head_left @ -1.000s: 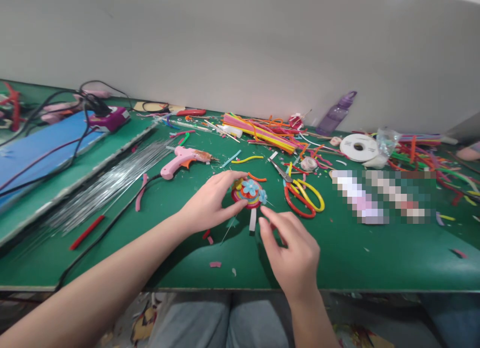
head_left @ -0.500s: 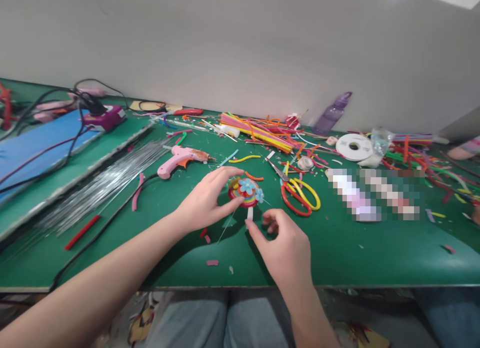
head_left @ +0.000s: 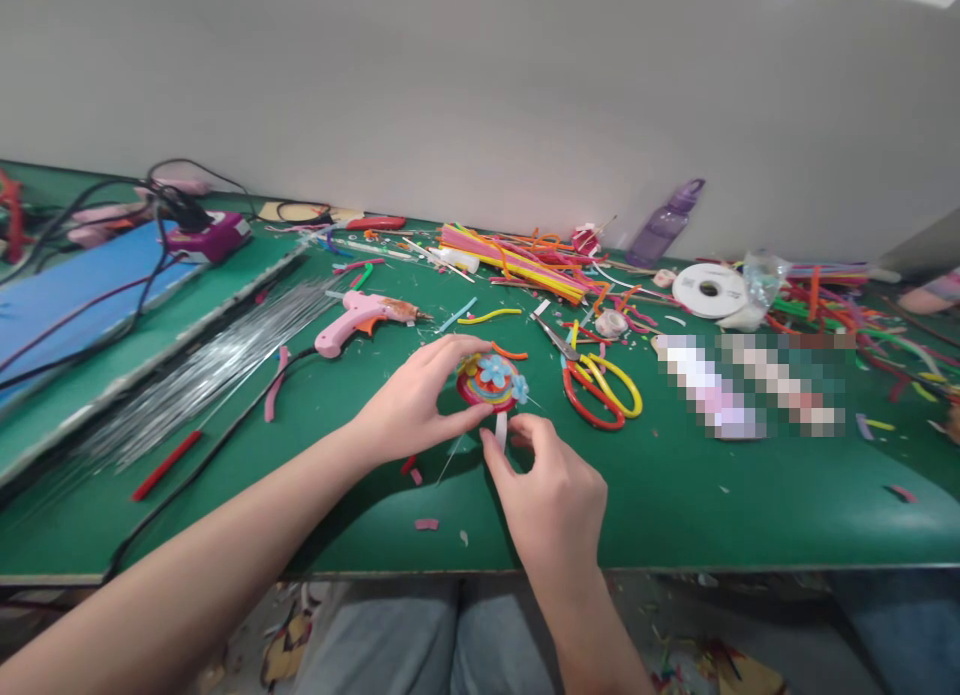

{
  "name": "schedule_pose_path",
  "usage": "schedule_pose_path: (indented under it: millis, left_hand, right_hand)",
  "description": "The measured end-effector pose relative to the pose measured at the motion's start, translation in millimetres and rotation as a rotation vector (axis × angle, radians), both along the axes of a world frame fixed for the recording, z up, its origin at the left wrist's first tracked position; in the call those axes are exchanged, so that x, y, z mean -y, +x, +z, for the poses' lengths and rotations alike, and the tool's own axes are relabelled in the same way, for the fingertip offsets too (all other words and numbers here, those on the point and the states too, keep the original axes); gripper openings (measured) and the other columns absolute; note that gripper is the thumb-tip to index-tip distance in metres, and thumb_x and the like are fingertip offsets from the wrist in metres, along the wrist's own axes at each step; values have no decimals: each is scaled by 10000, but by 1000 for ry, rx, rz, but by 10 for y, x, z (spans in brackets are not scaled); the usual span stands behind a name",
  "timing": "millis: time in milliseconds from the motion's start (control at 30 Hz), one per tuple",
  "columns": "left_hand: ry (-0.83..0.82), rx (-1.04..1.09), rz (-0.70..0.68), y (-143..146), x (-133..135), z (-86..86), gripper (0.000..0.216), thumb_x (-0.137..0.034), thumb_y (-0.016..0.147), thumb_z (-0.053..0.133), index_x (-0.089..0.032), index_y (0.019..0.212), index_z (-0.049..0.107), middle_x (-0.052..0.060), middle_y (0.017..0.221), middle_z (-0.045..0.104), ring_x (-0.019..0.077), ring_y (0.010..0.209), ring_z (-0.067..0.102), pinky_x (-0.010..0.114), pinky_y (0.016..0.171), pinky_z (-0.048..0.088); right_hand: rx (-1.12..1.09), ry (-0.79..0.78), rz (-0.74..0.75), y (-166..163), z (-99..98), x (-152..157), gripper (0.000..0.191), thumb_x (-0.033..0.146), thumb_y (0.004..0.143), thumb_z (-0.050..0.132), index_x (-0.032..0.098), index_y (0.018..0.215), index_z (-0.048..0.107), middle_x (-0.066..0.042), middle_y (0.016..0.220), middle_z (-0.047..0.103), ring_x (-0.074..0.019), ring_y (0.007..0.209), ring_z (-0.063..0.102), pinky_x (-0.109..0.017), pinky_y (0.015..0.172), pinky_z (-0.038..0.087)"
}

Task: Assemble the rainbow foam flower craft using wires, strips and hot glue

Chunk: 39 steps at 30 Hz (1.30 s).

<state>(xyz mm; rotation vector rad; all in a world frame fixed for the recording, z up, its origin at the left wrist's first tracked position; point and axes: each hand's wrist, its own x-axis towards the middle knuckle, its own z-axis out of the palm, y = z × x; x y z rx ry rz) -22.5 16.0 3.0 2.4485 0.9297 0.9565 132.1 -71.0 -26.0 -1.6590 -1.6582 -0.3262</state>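
Observation:
My left hand [head_left: 412, 403] grips a small round craft piece [head_left: 491, 380] made of coiled red, yellow and orange strips with two blue paper flowers on top. It rests on the green table [head_left: 712, 505]. My right hand [head_left: 547, 485] sits just below the piece, fingers curled and pinched on the short white strip [head_left: 501, 430] that hangs from its lower edge. A thin wire runs down and left from under the piece.
Red and yellow scissors [head_left: 600, 380] lie right of the craft piece. A pink glue gun [head_left: 360, 320] lies to the left, beside a bundle of silver wires [head_left: 202, 375]. Coloured strips [head_left: 517, 260], a white tape roll [head_left: 709, 290] and a purple bottle [head_left: 667, 230] crowd the back.
My right hand has moved up and left toward the craft piece, and its fingers have curled in and closed on the white strip. The left hand has kept its hold.

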Motion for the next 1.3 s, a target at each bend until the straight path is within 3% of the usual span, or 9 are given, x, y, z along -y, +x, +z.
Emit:
schedule_pose_path:
  millis: [433, 1067, 1167, 1300]
  left_hand:
    - [4, 0, -12, 5, -10, -5, 470, -392, 860, 594, -207, 1265, 443, 107, 1273, 565, 235, 1177, 545, 387, 987, 456]
    - [24, -6, -24, 5, -10, -14, 456, -354, 869, 586, -178, 1267, 446, 100, 1264, 563, 207, 1158, 552, 327, 981, 450]
    - [51, -11, -33, 1, -12, -23, 472, -346, 866, 596, -176, 1276, 436, 101, 1263, 557, 203, 1169, 542, 329, 991, 445]
    - [139, 7, -37, -4, 2, -27, 510, -311, 851, 613, -175, 1301, 414, 133, 1325, 501, 228, 1252, 478, 371, 1043, 413]
  right_hand:
    - [100, 59, 37, 2, -14, 0, 176, 259, 891, 576, 146, 922, 706, -28, 702, 745, -120, 525, 667, -244, 506, 411]
    - [99, -9, 29, 3, 29, 19, 165, 221, 856, 617, 151, 977, 703, -14, 763, 753, -160, 578, 691, -270, 528, 431]
    - [-16, -71, 47, 12, 32, 39, 247, 302, 845, 632, 140, 1021, 694, -37, 814, 758, -188, 649, 711, -273, 578, 483]
    - [-423, -239, 121, 77, 57, 47, 305, 379, 870, 573, 146, 1032, 682, -62, 873, 758, -172, 744, 722, -245, 664, 548]
